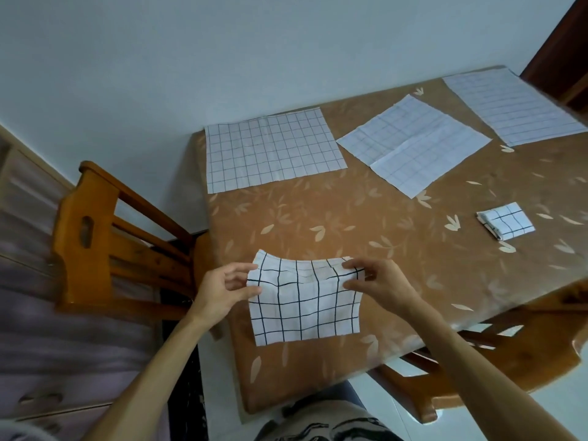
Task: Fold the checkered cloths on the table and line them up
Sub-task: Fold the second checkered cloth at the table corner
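A white cloth with a bold black grid (pixel 305 310) lies at the near edge of the brown leaf-patterned desk (pixel 350 218); its far edge is raised off the surface while its lower part rests flat; the left hand (pixel 222 286) pinches the raised left corner between thumb and curled fingers (pixel 243 268); the right hand (pixel 378 281) pinches the raised right corner the same way; a small folded checkered square (pixel 506 225) sits well apart to the right; along the far side lie the left flat checkered cloth (pixel 270 151), the middle flat checkered cloth (pixel 413 144) and the far-right flat checkered cloth (pixel 515 106); an orange-brown wooden chair (pixel 105 237) stands beside the desk's left end.
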Demonstrator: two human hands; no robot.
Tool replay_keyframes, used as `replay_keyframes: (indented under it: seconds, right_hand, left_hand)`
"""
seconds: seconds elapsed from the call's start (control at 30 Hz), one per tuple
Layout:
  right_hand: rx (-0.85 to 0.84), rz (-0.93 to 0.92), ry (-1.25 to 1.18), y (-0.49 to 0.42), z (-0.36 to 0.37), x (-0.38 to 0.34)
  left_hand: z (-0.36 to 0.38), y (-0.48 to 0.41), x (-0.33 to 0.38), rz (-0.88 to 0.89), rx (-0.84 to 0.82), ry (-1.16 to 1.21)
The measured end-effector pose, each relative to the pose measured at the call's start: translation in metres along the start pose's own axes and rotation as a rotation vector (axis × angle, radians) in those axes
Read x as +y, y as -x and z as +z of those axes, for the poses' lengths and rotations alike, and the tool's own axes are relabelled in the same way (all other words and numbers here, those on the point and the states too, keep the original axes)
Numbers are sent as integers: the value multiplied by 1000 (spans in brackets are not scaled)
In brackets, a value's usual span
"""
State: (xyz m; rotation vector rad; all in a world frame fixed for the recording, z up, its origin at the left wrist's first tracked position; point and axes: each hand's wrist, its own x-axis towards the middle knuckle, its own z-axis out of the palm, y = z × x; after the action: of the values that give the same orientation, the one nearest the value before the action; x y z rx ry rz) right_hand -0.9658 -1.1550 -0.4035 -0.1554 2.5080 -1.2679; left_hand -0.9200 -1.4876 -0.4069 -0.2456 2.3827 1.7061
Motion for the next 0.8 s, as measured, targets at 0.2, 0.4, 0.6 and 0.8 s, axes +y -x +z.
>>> replay_keyframes:
  seconds: [0.2, 0.4, 0.6, 0.8]
  right_hand:
    - [81, -52, 134, -2, -2, -2]
    - [130, -123, 281, -5, 0, -3]
    - [6, -22, -100, 3, -11, -23]
    - [73, 74, -216, -6, 4, -18]
  left_hand:
    - [-5, -2, -1, 82, 156, -100]
    - [-10, -2, 1, 191, 216, -197]
    - [-14, 2, 7, 34, 161, 53]
    - [-1, -2, -7, -75, 219, 107]
